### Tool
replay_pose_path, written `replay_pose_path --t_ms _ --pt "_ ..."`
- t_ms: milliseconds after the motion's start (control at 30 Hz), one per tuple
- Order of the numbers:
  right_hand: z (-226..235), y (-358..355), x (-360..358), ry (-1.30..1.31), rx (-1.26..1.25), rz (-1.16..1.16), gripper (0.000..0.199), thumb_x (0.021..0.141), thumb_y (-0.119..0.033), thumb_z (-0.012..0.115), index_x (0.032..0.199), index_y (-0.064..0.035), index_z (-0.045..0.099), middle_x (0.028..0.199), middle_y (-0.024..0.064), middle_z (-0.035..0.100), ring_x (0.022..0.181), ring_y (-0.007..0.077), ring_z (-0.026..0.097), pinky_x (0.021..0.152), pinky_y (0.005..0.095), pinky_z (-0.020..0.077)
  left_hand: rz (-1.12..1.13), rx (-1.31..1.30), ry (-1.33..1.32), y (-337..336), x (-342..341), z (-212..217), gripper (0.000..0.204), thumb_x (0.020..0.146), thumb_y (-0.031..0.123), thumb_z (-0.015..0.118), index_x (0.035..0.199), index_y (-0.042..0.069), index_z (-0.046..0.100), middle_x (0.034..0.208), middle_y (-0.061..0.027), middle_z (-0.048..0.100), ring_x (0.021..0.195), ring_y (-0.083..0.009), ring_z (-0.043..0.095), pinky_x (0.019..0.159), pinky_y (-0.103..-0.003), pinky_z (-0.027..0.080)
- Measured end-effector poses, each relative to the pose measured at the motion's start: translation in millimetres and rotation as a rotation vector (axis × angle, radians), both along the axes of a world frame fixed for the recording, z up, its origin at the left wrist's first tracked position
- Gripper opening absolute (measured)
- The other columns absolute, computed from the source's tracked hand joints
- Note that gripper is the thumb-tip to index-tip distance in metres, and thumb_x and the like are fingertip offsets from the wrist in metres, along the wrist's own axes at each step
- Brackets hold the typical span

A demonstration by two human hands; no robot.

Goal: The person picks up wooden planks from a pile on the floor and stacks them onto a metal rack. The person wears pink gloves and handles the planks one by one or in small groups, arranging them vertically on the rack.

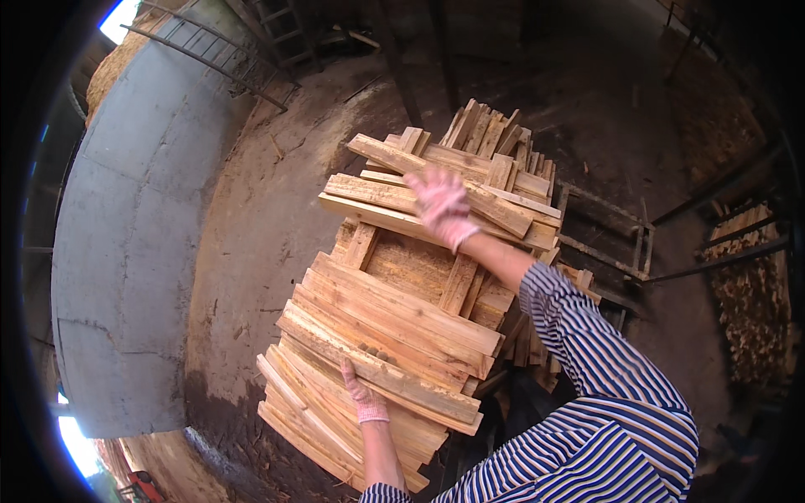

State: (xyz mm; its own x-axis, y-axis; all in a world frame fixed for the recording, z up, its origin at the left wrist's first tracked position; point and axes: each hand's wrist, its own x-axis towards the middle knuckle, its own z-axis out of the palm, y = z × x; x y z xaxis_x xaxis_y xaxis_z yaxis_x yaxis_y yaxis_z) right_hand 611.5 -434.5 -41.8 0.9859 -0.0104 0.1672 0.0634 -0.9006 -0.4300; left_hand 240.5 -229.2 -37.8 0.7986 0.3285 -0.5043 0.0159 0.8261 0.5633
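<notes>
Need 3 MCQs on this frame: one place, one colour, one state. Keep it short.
1. Where is the right hand?
A. on the planks at the far end of the wood stack
B. on the concrete wall
C. at the person's side

2. What colour are the gloves?
A. black
B. pink-and-white
C. blue

3. How is the left hand?
A. hanging free
B. holding a hammer
C. resting on a plank at the stack's near end

Answers: 1 A, it lies flat on the far planks; 2 B, both gloves show that knit; 3 C, its fingers lie on the wood.
</notes>
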Motion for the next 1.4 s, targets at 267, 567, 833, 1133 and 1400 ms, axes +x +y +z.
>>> replay_pose_path --t_ms 267,567,833,1133,1400 --pt "73 -41 25 0.102 -0.084 0.562 0.061 0.089 -0.042 0.066 0.145 -0.0234 0.055 0.117 0.0166 0.064 0.113 0.0329 0.06 0.092 0.0462 0.0508 0.07 0.082 0.015 32 -39 1 0.061 0.089 0.053 0.069 0.127 0.005 0.058 0.109 -0.0126 0.068 0.094 -0.0313 0.068 0.085 -0.05 0.057" --pt "61 -17 -31 0.515 -0.339 0.495 0.066 0.096 -0.032 0.061 0.157 -0.0351 0.035 0.138 0.0159 0.053 0.12 0.0301 0.055 0.091 0.0446 0.0517 0.055 -0.038 -0.035 14 -26 12 0.056 0.09 0.053 0.067 0.123 0.008 0.06 0.107 -0.0109 0.069 0.094 -0.0301 0.068 0.089 -0.053 0.055" --pt "85 -34 -6 0.508 0.054 0.627 0.089 0.067 -0.022 0.078 0.15 -0.0194 0.046 0.132 0.0133 0.065 0.107 0.0287 0.067 0.083 0.0357 0.0563 0.026 -0.011 -0.049 22 -24 7 0.056 0.092 0.052 0.068 0.123 0.006 0.061 0.106 -0.0124 0.072 0.094 -0.0319 0.07 0.088 -0.055 0.056" --pt "126 -1 -251 0.533 0.517 0.927 0.062 0.089 -0.052 0.067 0.137 -0.0124 0.059 0.133 0.0172 0.06 0.118 0.0329 0.061 0.103 0.0446 0.0493 -0.132 -0.293 -0.671 -9 -22 -48 0.078 0.098 0.056 0.055 0.153 0.005 0.034 0.156 -0.019 0.038 0.144 -0.0322 0.036 0.119 -0.054 0.029" --pt "39 25 -107 0.004 -0.394 0.596 0.059 0.098 -0.027 0.058 0.153 -0.0138 0.04 0.149 0.0251 0.046 0.122 0.0327 0.058 0.095 0.0421 0.0513 -0.06 -0.339 -0.604 -39 0 2 0.093 0.083 0.07 0.068 0.144 0.004 0.043 0.124 -0.0106 0.063 0.112 -0.0278 0.062 0.099 -0.047 0.049"
